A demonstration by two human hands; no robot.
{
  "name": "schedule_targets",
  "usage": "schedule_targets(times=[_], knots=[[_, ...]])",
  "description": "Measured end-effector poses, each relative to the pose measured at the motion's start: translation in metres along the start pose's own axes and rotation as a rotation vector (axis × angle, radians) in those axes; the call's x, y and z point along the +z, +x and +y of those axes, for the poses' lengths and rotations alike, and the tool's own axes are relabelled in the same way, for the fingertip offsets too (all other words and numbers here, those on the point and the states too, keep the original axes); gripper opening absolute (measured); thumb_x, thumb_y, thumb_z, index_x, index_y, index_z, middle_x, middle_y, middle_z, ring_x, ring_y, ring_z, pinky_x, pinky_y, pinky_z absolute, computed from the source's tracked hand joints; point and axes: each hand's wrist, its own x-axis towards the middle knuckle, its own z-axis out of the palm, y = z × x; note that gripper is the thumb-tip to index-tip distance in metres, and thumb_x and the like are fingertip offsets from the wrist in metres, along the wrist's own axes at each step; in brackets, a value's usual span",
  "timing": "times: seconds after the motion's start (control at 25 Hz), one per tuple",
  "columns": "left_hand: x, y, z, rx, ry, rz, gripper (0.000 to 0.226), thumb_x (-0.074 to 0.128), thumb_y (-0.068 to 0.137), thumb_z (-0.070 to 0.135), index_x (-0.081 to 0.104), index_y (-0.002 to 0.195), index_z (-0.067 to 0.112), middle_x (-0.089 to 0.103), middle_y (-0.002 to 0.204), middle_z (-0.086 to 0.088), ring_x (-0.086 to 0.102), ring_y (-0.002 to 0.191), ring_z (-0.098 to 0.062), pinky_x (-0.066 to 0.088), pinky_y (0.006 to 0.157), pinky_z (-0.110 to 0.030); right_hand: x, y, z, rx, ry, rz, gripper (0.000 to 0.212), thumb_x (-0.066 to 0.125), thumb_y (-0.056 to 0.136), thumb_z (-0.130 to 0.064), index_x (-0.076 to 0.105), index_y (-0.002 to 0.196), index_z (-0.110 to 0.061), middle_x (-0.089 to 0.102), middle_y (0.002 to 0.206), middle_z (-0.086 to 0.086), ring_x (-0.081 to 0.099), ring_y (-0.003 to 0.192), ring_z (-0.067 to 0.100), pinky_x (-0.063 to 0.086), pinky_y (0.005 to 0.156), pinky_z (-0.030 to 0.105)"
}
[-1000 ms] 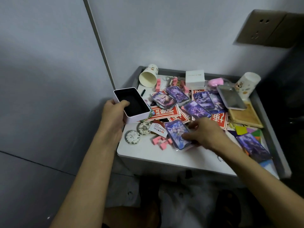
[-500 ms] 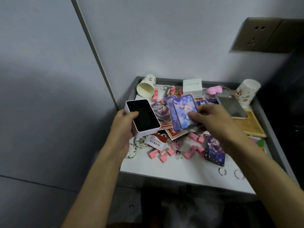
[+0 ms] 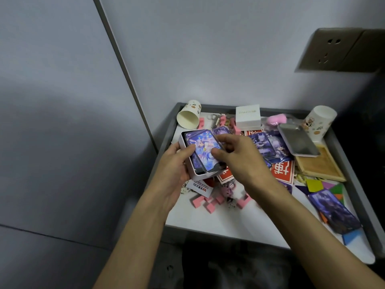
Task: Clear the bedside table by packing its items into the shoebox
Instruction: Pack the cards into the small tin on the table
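Note:
My left hand (image 3: pixel 174 167) grips a small white box (image 3: pixel 188 163) with a dark inside, held over the left front part of the bedside table (image 3: pixel 208 222). My right hand (image 3: pixel 239 159) pinches a purple picture card (image 3: pixel 201 151) that lies in the box's opening. More purple cards (image 3: pixel 268 146) lie spread on the table behind my right hand, and another purple card (image 3: pixel 333 211) sits near the right front edge.
A tipped paper cup (image 3: pixel 188 117), a white square box (image 3: pixel 248 116), a pink object (image 3: pixel 276 119), a metal tin (image 3: pixel 298 139), an upright cup (image 3: pixel 318 122), a wooden tray (image 3: pixel 318 165), red cards (image 3: pixel 283 172), pink blocks (image 3: pixel 206 202) and coloured tiles (image 3: pixel 314 185) crowd the table. Raised grey rims edge it.
My right hand lifted the purple card from the table's front and carried it left into the white box. My left hand brought the box up to meet it.

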Motion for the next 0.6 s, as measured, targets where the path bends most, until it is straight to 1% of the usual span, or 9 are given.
schedule_targets(times=[0.12,0.2,0.28,0.36,0.44,0.48,0.6], knots=[[-0.002,-0.003,-0.001,-0.006,0.009,-0.02,0.029,0.059,0.096,0.01,0.057,0.124,0.004,0.074,0.107,-0.015,0.073,0.096,-0.03,0.059,0.085,-0.049,0.004,0.0,0.003,-0.045,-0.081,0.039,0.032,0.062,0.092,-0.014,0.063,0.124,-0.018,0.07,0.11,0.003,0.068,0.098,0.017,0.056,0.086,0.041],[-0.001,-0.003,-0.001,-0.009,0.007,-0.026,0.03,0.059,0.095,0.009,0.056,0.125,0.003,0.074,0.107,-0.016,0.073,0.094,-0.029,0.061,0.078,-0.044,0.009,0.0,0.004,-0.082,-0.196,0.119,0.027,0.06,0.094,-0.018,0.063,0.121,-0.018,0.07,0.111,0.002,0.065,0.098,0.016,0.054,0.087,0.036],[0.0,-0.004,-0.002,-0.021,-0.002,-0.04,0.031,0.059,0.096,0.009,0.056,0.126,0.003,0.074,0.108,-0.015,0.073,0.095,-0.028,0.061,0.075,-0.04,0.013,-0.001,0.003,-0.106,-0.295,0.197,0.023,0.056,0.095,-0.022,0.059,0.118,-0.018,0.068,0.109,0.002,0.062,0.094,0.017,0.05,0.082,0.031],[0.001,-0.005,-0.002,-0.03,-0.005,-0.051,0.03,0.058,0.096,0.009,0.057,0.126,0.005,0.074,0.108,-0.014,0.073,0.095,-0.026,0.06,0.074,-0.037,0.016,-0.002,0.003,-0.117,-0.336,0.245,0.02,0.054,0.096,-0.026,0.056,0.114,-0.019,0.066,0.099,0.001,0.061,0.088,0.021,0.049,0.076,0.034],[0.002,-0.005,-0.002,-0.032,-0.015,-0.054,0.029,0.057,0.096,0.008,0.058,0.125,0.005,0.074,0.109,-0.015,0.073,0.094,-0.025,0.061,0.075,-0.037,0.02,-0.004,0.002,-0.122,-0.372,0.269,0.018,0.056,0.094,-0.029,0.055,0.108,-0.019,0.059,0.083,-0.008,0.058,0.08,0.019,0.045,0.07,0.032],[0.002,-0.005,-0.002,-0.033,-0.019,-0.054,0.029,0.057,0.096,0.007,0.059,0.125,0.004,0.074,0.109,-0.016,0.073,0.095,-0.026,0.061,0.078,-0.039,0.021,-0.005,0.002,-0.118,-0.38,0.269,0.018,0.059,0.092,-0.031,0.055,0.105,-0.02,0.057,0.08,-0.011,0.058,0.08,0.017,0.045,0.07,0.031],[0.002,-0.005,-0.002,-0.039,-0.035,-0.043,0.029,0.055,0.096,0.004,0.058,0.124,0.002,0.073,0.11,-0.019,0.072,0.095,-0.029,0.06,0.084,-0.044,0.022,-0.005,0.0,-0.08,-0.352,0.253,0.021,0.063,0.088,-0.032,0.056,0.103,-0.019,0.064,0.09,-0.005,0.063,0.088,0.02,0.052,0.08,0.042]])
